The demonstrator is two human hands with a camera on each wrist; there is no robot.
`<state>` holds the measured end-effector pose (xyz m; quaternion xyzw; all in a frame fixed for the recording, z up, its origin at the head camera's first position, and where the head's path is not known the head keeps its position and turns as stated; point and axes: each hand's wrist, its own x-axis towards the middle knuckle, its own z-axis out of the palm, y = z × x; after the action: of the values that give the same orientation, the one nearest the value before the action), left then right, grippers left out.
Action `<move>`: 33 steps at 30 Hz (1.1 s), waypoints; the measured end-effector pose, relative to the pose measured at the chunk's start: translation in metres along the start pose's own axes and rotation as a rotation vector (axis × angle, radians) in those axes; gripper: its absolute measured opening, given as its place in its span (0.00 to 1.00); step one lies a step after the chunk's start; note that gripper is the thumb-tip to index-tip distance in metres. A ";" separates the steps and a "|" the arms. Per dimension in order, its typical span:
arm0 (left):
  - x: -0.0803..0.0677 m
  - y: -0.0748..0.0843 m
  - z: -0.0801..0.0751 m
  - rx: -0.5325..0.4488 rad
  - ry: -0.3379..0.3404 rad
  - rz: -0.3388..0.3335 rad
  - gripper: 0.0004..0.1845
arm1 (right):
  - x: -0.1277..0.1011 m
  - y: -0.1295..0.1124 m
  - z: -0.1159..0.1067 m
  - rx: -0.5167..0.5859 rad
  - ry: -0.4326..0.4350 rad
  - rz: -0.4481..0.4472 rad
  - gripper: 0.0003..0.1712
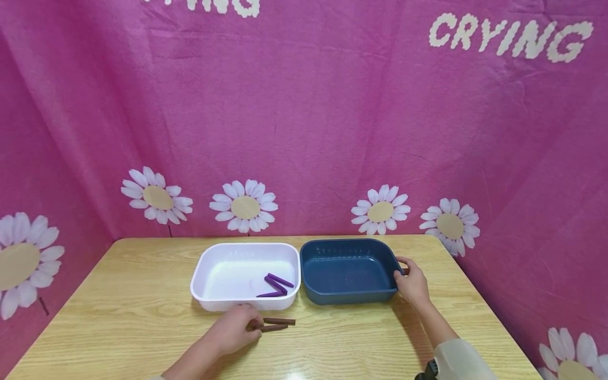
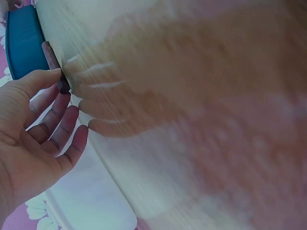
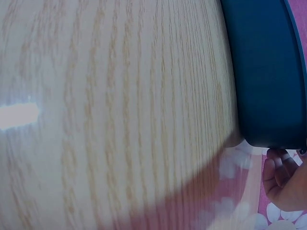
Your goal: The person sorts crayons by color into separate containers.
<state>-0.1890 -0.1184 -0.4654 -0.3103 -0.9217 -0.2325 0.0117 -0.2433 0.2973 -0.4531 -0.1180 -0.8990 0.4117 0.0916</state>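
Note:
My left hand (image 1: 236,328) is low over the table in front of the white tray (image 1: 228,305). Its thumb and fingertips pinch the left end of a dark brown crayon-like stick (image 2: 53,60). In the head view a pair of brown sticks (image 1: 280,321) pokes out to the right of the fingers, and their left ends are hidden by the hand. My right hand (image 1: 412,282) grips the right end of the dark blue tray (image 1: 351,298), thumb at the rim and fingers around the side. In the right wrist view its fingers (image 3: 280,167) curl against the tray's end wall.
Several purple crayon-like sticks (image 1: 275,285) lie inside the white tray, toward its right side. Both trays stand side by side near the back of the wooden table (image 1: 142,295). A magenta cloth with daisies (image 1: 304,132) hangs behind and at both sides.

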 end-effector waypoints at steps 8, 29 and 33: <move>0.001 0.001 0.004 0.020 -0.004 -0.006 0.02 | -0.001 0.000 -0.001 -0.003 0.009 -0.008 0.25; -0.002 0.007 -0.002 -0.084 -0.014 -0.021 0.04 | 0.000 0.001 0.001 0.001 0.038 -0.029 0.24; -0.003 0.010 -0.005 -0.124 -0.020 -0.040 0.03 | -0.001 0.000 0.000 -0.005 0.039 -0.025 0.25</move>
<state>-0.1817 -0.1149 -0.4572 -0.2943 -0.9116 -0.2862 -0.0215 -0.2428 0.2970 -0.4537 -0.1149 -0.8995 0.4058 0.1142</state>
